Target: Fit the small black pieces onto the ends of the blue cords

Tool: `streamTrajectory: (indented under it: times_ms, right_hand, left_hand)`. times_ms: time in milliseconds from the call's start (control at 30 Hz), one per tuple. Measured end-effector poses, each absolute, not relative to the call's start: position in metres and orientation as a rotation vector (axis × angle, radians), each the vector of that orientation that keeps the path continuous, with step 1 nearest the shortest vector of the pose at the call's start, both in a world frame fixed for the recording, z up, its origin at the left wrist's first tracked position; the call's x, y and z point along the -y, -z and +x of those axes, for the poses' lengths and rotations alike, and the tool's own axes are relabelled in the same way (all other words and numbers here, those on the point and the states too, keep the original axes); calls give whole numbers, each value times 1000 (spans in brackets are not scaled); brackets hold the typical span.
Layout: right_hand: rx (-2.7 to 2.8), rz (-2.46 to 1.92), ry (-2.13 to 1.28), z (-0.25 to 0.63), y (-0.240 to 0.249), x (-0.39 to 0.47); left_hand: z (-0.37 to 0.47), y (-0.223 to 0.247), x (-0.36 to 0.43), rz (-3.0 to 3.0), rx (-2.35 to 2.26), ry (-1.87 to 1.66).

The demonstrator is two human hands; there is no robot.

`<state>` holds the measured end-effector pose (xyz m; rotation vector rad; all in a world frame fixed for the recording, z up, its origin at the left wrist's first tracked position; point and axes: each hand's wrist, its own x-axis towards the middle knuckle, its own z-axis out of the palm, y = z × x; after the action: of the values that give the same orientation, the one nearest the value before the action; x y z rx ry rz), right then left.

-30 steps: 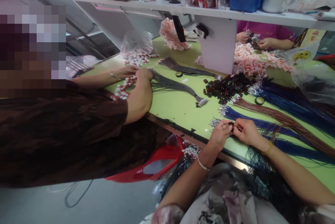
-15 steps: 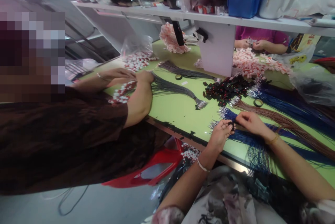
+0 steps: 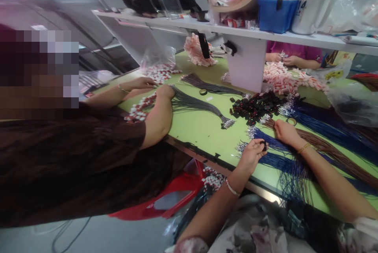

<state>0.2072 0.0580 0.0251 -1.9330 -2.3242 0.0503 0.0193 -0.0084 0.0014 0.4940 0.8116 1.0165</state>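
Observation:
My left hand (image 3: 251, 154) is closed with a small black connector housing (image 3: 263, 145) pinched at the fingertips, above the table's front edge. Farther right, my right hand (image 3: 287, 133) reaches onto a bundle of brown wires (image 3: 314, 142), its fingers pinched on it just behind the silver terminals (image 3: 265, 119). How many wires it grips is hidden. Between and below my hands lie blue wires (image 3: 273, 140) with silver terminals at their left ends. A heap of black connector housings (image 3: 256, 106) lies just beyond my hands.
A co-worker in dark clothing (image 3: 73, 166) works at the left beside red-and-white parts (image 3: 141, 107). Grey wire bundles (image 3: 201, 105) lie mid-table. A shelf (image 3: 189, 24) crosses above, holding a blue bin (image 3: 277, 15) and a white mug (image 3: 314, 4). Another person's hands (image 3: 283, 59) show behind pink parts (image 3: 291, 77).
My right hand has left my left hand and moved up and right onto the brown wires. My left hand still holds the black housing. The view has tilted up slightly.

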Motion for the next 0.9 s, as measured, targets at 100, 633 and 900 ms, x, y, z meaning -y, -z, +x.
streamTrajectory:
  times_ms: [100,633,900]
  right_hand:
    - [2255,-1813,-153,201,-29,-60]
    - [1898,-1365,-667,175,-33,-21]
    - [1901,-1458,-744,175,-30,9]
  left_hand:
    - [20,-2,9,493,-803,-1016]
    - [18,0,12,472,-717,-1052]
    - [18,2,12,474,-684,-1067]
